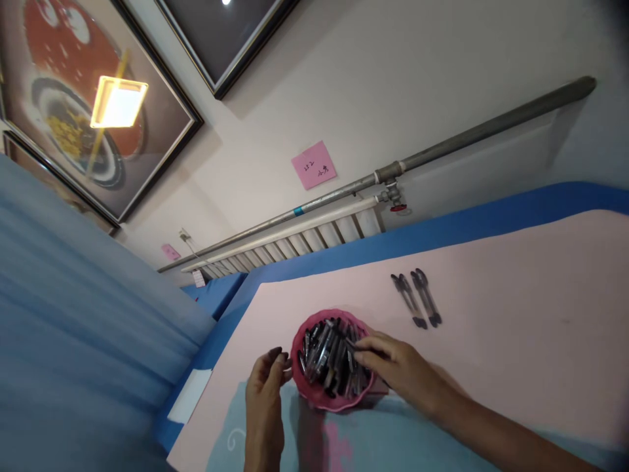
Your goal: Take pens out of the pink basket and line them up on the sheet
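A round pink basket point(299, 385) with a scalloped rim is heaped with black-and-clear pens point(322, 354). My left hand point(268, 380) is at the basket's left rim, its thumb and fingers curled together. Its fingertips look dark and blurred, so I cannot make out what is between them. Over the right side of the basket, my right hand point(388, 357) is closed in a pinch on a dark pen point(350, 343), partly hidden by the fingers. Several similar pens point(417, 298) lie side by side on the pink table covering, beyond my right hand.
The pink covering point(515, 314) lies over a blue surface point(472, 226). Light blue patterned cloth point(407, 436) is along the near edge. White paper point(190, 396) and a blue curtain point(93, 314) are on the left. A radiator point(314, 239) and pipe point(466, 139) run along the wall.
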A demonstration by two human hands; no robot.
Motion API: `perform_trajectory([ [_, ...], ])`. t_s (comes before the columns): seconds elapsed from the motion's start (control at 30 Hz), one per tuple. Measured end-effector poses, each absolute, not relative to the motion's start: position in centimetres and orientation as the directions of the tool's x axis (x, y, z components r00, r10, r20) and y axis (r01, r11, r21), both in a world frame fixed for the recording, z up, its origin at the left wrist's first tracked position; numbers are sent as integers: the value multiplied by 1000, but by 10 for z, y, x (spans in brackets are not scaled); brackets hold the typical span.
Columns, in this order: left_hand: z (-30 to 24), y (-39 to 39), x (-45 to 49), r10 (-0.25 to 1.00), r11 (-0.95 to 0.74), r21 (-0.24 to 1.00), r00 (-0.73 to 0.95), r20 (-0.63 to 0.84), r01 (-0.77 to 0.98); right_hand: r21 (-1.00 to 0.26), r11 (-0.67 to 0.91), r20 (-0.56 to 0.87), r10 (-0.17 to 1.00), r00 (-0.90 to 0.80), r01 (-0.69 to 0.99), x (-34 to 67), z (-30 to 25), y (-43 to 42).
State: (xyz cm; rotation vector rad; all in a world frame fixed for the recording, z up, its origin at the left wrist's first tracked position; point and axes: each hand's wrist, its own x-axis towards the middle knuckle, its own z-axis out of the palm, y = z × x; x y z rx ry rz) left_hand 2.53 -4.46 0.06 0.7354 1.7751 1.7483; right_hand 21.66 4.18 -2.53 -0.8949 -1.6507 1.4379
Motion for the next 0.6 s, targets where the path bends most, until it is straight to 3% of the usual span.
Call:
perform_trajectory([
  [0.17, -19, -47, 4, 712, 226, 891, -691, 125, 394, -984, -158, -108, 899, -424, -83, 219, -34, 56],
  [0.33, -35, -27, 3, 804, 350, 509, -531, 267, 787, -926, -287, -167, 895, -415, -246, 218, -43, 60],
  [0.5, -32, -10, 9, 840, 467, 152, -491, 230, 871, -887, -350, -209, 885, -415, -300, 222, -40, 62],
  [0.6, -27, -4, 13, 855, 485, 45, -484, 186, 873, -877, -357, -206, 884, -419, -322, 223, -39, 64],
])
